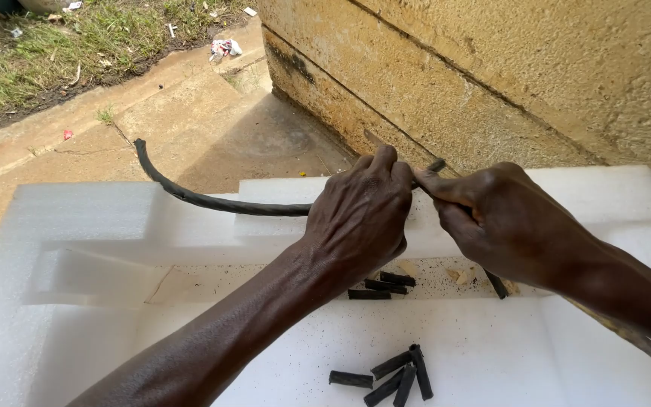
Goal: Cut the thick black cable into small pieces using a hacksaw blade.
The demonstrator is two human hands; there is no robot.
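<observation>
While lying cut on the near white foam block [491, 354], several short black pieces [393, 377]; farther, left hand [359, 218] gripping the long black cable [212, 200], right hand [502, 218] clasping a thin blade [496, 284], working its end; most length remaining uncut.

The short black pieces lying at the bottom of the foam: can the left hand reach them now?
Probably not at once: the left hand grips the long black cable. Nothing covers the black pieces.
</observation>
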